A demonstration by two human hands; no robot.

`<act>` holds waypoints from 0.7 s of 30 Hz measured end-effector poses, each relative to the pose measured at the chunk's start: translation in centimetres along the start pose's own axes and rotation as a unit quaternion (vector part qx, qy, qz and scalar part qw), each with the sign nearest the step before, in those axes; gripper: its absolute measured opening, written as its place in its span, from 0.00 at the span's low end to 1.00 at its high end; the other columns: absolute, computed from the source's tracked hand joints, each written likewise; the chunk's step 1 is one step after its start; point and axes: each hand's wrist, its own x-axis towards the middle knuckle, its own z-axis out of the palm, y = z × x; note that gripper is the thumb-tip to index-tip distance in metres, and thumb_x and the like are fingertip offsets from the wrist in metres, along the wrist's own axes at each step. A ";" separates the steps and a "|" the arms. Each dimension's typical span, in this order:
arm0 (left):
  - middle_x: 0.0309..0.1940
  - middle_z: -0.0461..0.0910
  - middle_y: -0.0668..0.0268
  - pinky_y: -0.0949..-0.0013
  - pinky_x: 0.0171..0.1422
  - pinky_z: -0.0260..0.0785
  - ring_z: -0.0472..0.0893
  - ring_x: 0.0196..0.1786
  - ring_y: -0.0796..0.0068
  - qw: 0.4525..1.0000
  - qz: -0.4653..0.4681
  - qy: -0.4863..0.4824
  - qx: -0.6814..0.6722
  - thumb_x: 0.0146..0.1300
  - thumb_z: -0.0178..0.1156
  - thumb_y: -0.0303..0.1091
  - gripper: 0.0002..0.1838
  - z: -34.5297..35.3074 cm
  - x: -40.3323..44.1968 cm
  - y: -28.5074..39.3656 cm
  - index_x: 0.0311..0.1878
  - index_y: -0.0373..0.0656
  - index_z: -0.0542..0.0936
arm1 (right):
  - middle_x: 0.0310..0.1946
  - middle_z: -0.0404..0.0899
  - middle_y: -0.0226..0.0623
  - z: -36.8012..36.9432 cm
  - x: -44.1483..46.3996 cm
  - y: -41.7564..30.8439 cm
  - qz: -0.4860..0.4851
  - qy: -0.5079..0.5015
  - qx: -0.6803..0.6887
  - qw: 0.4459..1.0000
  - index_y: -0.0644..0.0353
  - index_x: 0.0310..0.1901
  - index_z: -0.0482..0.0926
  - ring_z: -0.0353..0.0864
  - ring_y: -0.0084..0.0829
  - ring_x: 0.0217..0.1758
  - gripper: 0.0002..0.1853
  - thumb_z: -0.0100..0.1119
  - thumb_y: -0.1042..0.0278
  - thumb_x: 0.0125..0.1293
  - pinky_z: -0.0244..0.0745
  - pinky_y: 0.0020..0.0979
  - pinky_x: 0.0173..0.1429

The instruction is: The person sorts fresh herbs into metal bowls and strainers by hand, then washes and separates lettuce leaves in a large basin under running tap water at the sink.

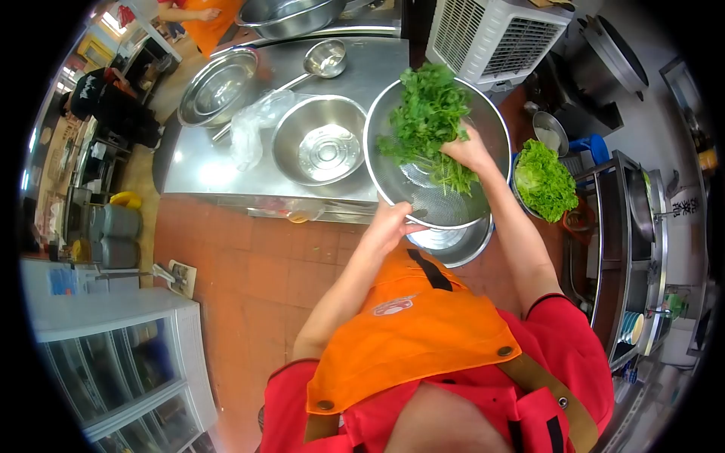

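Gripping the colander's (385, 177) near-left rim with my left hand (394, 220), I see my right hand (467, 148) closed around leafy greens (429, 113) inside.

bright kitchen, glare on steel table (204, 162), curved fisheye edges, black corners.

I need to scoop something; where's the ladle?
Head view: left of the colander, the ladle lies on the steel table, beyond the deep bowl.
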 end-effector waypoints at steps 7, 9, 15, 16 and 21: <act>0.61 0.59 0.50 0.53 0.40 0.84 0.77 0.51 0.56 0.996 0.007 0.063 0.061 0.54 0.49 0.19 0.47 -1.3 -0.8 0.1 0.72 0.54 0.34 | 0.61 0.66 0.51 7.5 -1.7 0.7 -0.115 -0.002 -0.272 0.955 0.56 0.63 0.66 0.66 0.51 0.62 0.44 0.74 0.65 0.39 0.68 0.43 0.62; 0.59 0.60 0.51 0.53 0.41 0.84 0.77 0.52 0.56 0.997 0.014 0.063 0.051 0.55 0.50 0.19 0.45 -1.7 -1.1 0.5 0.71 0.52 0.36 | 0.59 0.66 0.52 8.9 -3.2 -0.7 -0.077 -0.024 -0.276 0.958 0.57 0.62 0.66 0.66 0.51 0.62 0.44 0.75 0.65 0.38 0.68 0.43 0.61; 0.57 0.61 0.50 0.56 0.39 0.84 0.77 0.51 0.57 0.995 0.045 0.038 0.076 0.55 0.50 0.18 0.43 -2.0 -2.7 2.3 0.69 0.46 0.38 | 0.46 0.75 0.47 10.2 -4.0 -3.9 -0.123 0.012 -0.267 0.956 0.59 0.49 0.77 0.74 0.48 0.49 0.27 0.73 0.68 0.42 0.73 0.43 0.49; 0.57 0.61 0.50 0.57 0.39 0.84 0.77 0.51 0.57 0.996 0.046 0.034 0.075 0.55 0.50 0.18 0.43 -1.9 -3.1 2.7 0.69 0.45 0.38 | 0.46 0.76 0.46 10.1 -3.7 -4.2 -0.140 0.015 -0.265 0.954 0.59 0.49 0.78 0.75 0.48 0.48 0.27 0.73 0.68 0.43 0.73 0.42 0.48; 0.56 0.63 0.48 0.54 0.35 0.84 0.78 0.49 0.52 0.993 0.070 0.041 0.080 0.53 0.52 0.19 0.44 -3.5 -3.2 3.2 0.70 0.47 0.41 | 0.37 0.82 0.45 9.6 -0.8 -5.6 -0.157 -0.029 -0.204 0.966 0.58 0.47 0.79 0.81 0.46 0.39 0.23 0.70 0.70 0.45 0.75 0.40 0.43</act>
